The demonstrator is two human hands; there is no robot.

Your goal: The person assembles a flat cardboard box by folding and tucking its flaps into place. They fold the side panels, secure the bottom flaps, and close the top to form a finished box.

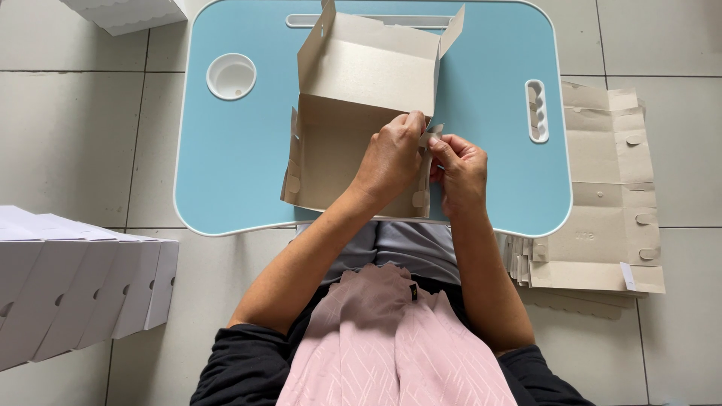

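One half-folded cardboard box [353, 128] sits on the surface [226, 180], near its middle. Back wall and lid stand upright; the base lies flat toward the person. Grey-brown inside.

Two hands at work on the box's right side wall. Left hand [391, 162] lies across the base, fingers curled closed over the right wall's top edge. Right hand [460, 169] just beside it, fingertips pinched narrow on a small flap [432, 135] at the same edge. The two hands nearly touch.

Surface: a small light-blue lap table with white rim and rounded corners. One round white cup recess [231, 76] at far left. One white slotted handle [536, 110] at right. One long white groove [376, 20] along the far edge, partly hidden behind the box's upright wall.

Room: floor [68, 135] of pale square tiles with dark grout lines.

Around: one stack of flat, unfolded cardboard blanks [602, 195] on the floor right of the surface, its near-left edge tucked under the surface rim; count of sheets cannot be told. One row of white folded boxes [75, 278] on the floor at left, roughly five leaning edges visible. One more white box [128, 11] at top left, cut off by the picture edge.

Person's forearms cover the near edge of the box base.
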